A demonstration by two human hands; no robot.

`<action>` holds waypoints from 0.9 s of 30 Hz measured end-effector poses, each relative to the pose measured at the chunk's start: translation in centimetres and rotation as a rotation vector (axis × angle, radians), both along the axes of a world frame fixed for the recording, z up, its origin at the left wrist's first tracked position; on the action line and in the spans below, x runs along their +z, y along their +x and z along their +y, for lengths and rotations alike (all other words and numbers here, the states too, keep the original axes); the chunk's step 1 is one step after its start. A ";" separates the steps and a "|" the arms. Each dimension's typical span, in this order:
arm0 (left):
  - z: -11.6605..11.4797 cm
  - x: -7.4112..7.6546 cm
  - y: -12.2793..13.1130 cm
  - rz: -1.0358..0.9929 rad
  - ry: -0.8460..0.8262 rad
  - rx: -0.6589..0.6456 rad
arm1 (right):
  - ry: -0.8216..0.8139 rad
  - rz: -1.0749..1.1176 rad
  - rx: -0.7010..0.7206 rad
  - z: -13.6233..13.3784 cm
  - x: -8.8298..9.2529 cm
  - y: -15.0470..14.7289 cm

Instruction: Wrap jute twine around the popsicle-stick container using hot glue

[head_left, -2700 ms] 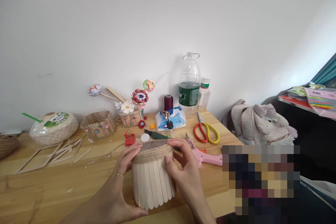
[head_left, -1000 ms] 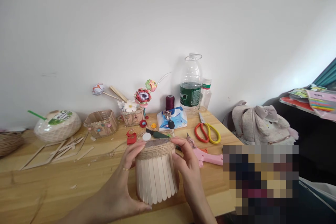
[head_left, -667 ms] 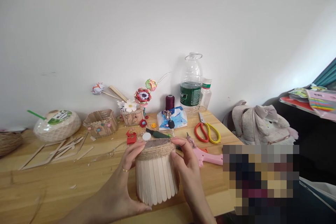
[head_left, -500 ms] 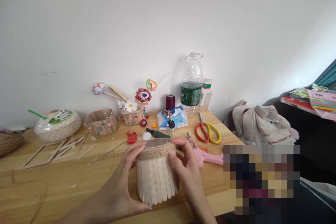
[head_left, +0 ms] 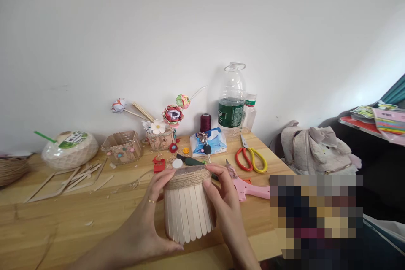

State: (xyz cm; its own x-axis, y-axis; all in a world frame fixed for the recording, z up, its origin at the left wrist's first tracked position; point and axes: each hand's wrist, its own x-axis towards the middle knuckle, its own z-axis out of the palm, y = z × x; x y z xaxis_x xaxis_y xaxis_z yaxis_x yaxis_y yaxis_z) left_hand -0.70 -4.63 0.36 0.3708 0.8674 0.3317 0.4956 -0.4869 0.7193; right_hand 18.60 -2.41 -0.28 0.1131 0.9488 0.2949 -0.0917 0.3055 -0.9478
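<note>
Between my two hands is a popsicle-stick pot [head_left: 189, 211], pale wooden sticks side by side with rounded ends at the bottom. Brown twine [head_left: 187, 179] is wound in several rows around its upper part. My left hand [head_left: 155, 215] grips the left side, fingers at the top edge and thumb near the stick ends. On the other side, my right hand [head_left: 224, 198] holds the twine-wrapped edge, its thumb pressed on the front. Just beyond the pot lie a pink glue gun [head_left: 249, 189] and a dark green tool [head_left: 193, 161], partly hidden.
Scissors [head_left: 251, 159] with red and yellow handles lie right of a wipes pack [head_left: 208, 142]. Behind stand a large bottle [head_left: 230, 112] and purple thread [head_left: 205, 122]. Left are a decorated stick basket [head_left: 122, 149], loose sticks [head_left: 74, 180] and a wrapped coconut [head_left: 69, 152]. A backpack [head_left: 316, 147] sits right.
The pot has tipped slightly in my hands, its lower stick ends rising a little. Both hands keep almost the same hold, and the table things stay put.
</note>
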 end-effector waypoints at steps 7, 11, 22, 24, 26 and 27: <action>-0.3 0.0 0.4 -0.002 -0.020 0.068 | -0.039 -0.013 -0.014 -0.1 0.2 0.3; -0.6 0.1 1.1 0.032 0.038 0.107 | -0.075 -0.145 0.021 -0.8 0.4 -0.2; -0.8 0.2 1.9 0.099 0.150 0.093 | 0.223 -0.385 -0.051 -1.6 0.5 -0.1; -0.8 0.1 1.8 0.114 0.185 0.052 | 0.270 -0.387 -0.064 -1.5 1.2 0.1; -0.7 0.1 1.7 0.123 0.209 0.015 | 0.283 -0.348 -0.068 -1.4 1.8 0.3; -0.7 0.1 1.6 0.124 0.217 0.004 | 0.286 -0.320 -0.064 -1.3 2.1 0.4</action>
State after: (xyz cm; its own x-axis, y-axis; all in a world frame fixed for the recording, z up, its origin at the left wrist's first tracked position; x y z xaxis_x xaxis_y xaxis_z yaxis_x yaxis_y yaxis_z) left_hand 0.90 -5.34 0.49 0.4171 0.7824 0.4624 0.5757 -0.6211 0.5317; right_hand 18.99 -3.68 1.78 0.0291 0.8180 0.5745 0.2210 0.5553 -0.8018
